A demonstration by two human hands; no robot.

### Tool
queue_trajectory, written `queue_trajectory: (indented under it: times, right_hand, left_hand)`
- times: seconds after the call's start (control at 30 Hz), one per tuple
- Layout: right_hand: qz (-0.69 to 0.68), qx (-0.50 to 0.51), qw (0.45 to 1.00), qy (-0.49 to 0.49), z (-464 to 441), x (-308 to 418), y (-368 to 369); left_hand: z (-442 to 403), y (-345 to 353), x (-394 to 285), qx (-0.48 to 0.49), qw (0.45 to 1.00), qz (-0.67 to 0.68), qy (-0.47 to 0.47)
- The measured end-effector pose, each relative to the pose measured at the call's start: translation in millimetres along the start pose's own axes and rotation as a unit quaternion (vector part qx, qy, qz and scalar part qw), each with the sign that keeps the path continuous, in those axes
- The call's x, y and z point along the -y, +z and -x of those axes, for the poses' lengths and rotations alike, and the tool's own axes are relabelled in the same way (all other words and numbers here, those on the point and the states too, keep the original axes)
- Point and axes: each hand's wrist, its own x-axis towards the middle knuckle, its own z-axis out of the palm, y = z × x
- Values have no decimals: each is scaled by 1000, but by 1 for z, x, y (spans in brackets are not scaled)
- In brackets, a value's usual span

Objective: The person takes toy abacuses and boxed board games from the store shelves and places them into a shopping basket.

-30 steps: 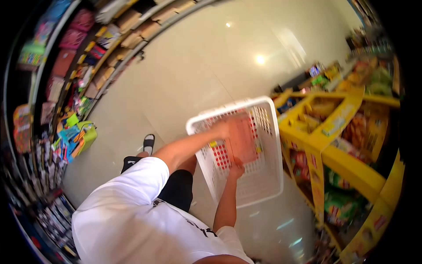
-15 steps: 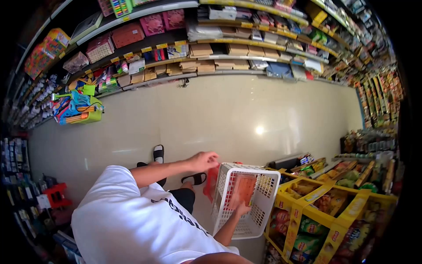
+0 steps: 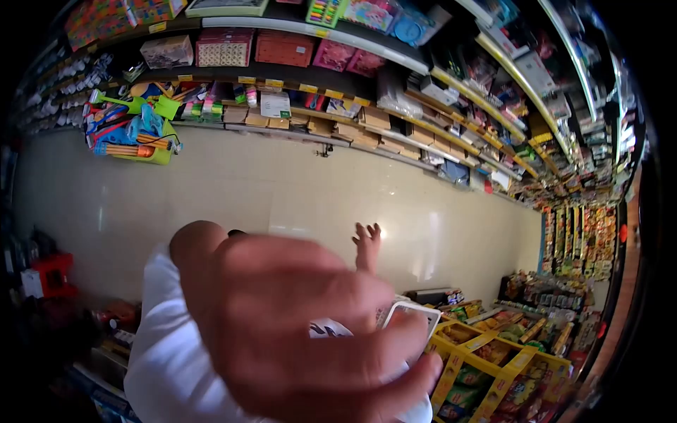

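Note:
My left hand (image 3: 303,317) is raised very close to the camera, large and blurred. Its fingers are loosely bent with gaps between them, and nothing shows in them. Past it, my right hand (image 3: 367,240) reaches out above the pale floor with fingers spread, holding nothing. The white plastic basket (image 3: 431,314) is mostly hidden behind my left hand; only part of its rim and side shows. What lies inside it cannot be made out clearly.
A yellow rack (image 3: 486,352) of snack packets stands at the lower right. Long shelves (image 3: 310,81) with boxes and brown paper goods curve along the far side. A green bin (image 3: 159,151) of colourful goods stands at left, and a red object (image 3: 56,275) lower left.
The view has turned. My left hand has come up close to the camera. My right hand has left the basket, where it was at an orange-brown item, and now stretches over the floor.

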Motion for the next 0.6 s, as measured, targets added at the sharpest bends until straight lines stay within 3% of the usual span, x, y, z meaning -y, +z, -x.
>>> queue_trajectory:
  times: [0.03,0.07,0.17,0.37,0.47,0.53,0.6]
  right_hand:
    - [4,22,1000,-11,8,12,25]
    - [32,40,999,-16,14,20,46]
    - [108,93,990,-9,24,31,92]
    - [165,140,976,6,4,21,144]
    - [188,198,961,-47,-29,3,164]
    - [194,168,967,13,-13,34,189]
    - [183,185,965,8,-27,38,208]
  left_hand:
    - [-5,-21,-2,-11,999,-28,-14]
    - [-8,-34,9,-37,994,-66,84]
    - [-11,-49,18,-80,970,-128,192]
    - [3,-87,37,-66,996,-41,54]
    - [0,-91,58,-41,998,34,-40]
    - [3,-84,78,-11,990,82,-110]
    - [13,-69,110,55,975,117,-182]
